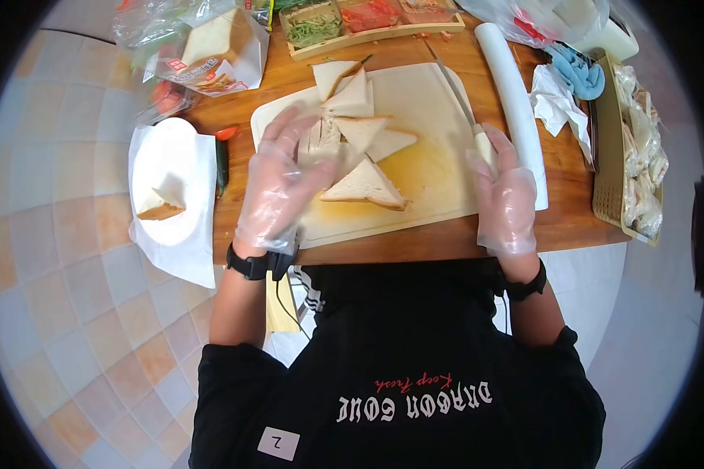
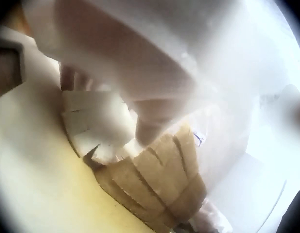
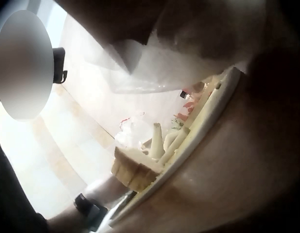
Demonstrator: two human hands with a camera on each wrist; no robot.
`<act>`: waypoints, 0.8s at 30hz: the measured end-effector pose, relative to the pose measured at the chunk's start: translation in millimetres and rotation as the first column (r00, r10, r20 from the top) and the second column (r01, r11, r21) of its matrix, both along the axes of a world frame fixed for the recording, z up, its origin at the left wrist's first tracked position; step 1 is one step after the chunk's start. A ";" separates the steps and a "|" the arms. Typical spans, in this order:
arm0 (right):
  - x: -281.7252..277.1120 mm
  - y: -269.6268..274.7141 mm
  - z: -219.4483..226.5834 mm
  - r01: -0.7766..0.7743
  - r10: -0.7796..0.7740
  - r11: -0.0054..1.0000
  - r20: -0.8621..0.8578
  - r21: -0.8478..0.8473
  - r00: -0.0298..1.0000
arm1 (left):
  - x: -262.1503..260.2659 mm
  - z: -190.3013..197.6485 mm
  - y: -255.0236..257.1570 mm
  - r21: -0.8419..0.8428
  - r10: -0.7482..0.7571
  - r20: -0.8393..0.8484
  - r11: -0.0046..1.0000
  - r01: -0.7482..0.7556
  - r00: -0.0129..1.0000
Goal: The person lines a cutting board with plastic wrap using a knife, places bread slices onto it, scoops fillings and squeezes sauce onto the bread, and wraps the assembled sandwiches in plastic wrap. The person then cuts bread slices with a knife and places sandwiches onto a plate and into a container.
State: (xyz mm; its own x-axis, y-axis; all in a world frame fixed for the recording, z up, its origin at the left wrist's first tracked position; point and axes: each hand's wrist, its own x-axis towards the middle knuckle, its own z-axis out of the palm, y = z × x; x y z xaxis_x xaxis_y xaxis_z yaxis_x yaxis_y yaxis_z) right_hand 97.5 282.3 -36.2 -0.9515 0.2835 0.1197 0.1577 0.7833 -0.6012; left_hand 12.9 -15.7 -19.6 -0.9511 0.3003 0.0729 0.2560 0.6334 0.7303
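Note:
My gloved left hand point(image 1: 285, 168) holds a piece of white bread with slits cut in it point(image 1: 321, 141), its thumb and fingers on opposite sides. In the left wrist view, slits run through the brown crust point(image 2: 150, 179) close below a fingertip. My gloved right hand point(image 1: 504, 187) grips the pale handle of a knife point(image 1: 455, 95), its blade pointing away along the board's right side. Several bread triangles point(image 1: 365, 186) lie on the white cutting board point(image 1: 446, 184), which has a yellowish stain. The right wrist view shows the crusted bread point(image 3: 133, 170) low on the board.
A white plate point(image 1: 164, 144) with a bread piece stands at left, beside a cucumber point(image 1: 222, 168). Bagged bread point(image 1: 215, 47) and a tray point(image 1: 375, 37) of shredded vegetables are at the back. Rightward lie a white roll point(image 1: 512, 109), a blue cloth point(image 1: 577, 72) and a basket point(image 1: 608, 191) of wrapped food.

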 end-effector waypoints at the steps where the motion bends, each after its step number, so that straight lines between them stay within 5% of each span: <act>1: -2.6 -3.1 2.6 0.004 -0.004 1.000 0.005 0.001 1.000 | 3.3 -0.5 -4.7 0.001 -0.004 0.005 1.000 0.004 1.000; 3: -8.9 -10.2 10.2 0.061 -0.071 0.995 0.142 0.075 0.987 | 10.7 0.0 -17.7 0.071 -0.012 -0.180 0.997 0.025 0.984; 7: -11.6 -7.5 -0.4 0.023 -0.032 0.983 0.048 0.181 0.998 | 55.3 14.0 -16.1 -0.145 0.015 -0.355 0.987 -0.071 0.935; 13: -13.3 -13.3 6.9 -0.095 0.061 0.963 0.140 0.252 0.988 | 82.5 -3.8 10.2 -0.018 0.080 -0.098 0.996 -0.082 0.992; 16: -10.6 -19.3 21.7 -0.080 0.019 0.965 0.238 0.250 0.971 | 80.3 -12.3 15.4 -0.008 0.077 -0.116 0.997 -0.078 0.990; 19: 1.3 -20.6 25.0 -0.190 0.194 0.948 0.009 0.254 0.981 | 83.4 -13.9 16.4 0.032 0.089 -0.087 0.996 -0.087 0.992; 21: 0.9 -24.6 22.9 -0.548 0.544 0.829 -0.067 -0.110 0.836 | 84.4 -15.6 15.6 0.029 0.095 -0.057 0.995 -0.093 0.994; 24: 6.3 -50.4 25.4 -0.527 0.556 0.811 0.058 -0.255 0.829 | 87.4 -22.8 14.3 0.080 0.051 0.005 0.996 -0.051 0.999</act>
State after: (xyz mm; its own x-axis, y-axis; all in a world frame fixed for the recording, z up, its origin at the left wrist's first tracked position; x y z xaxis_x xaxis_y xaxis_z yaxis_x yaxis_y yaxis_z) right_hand 103.8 231.9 -10.8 -0.9606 -0.2778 -0.0116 -0.1684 0.6145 -0.7708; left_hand 100.3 -1.4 -42.4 -0.9652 0.2450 0.0915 0.2225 0.5853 0.7797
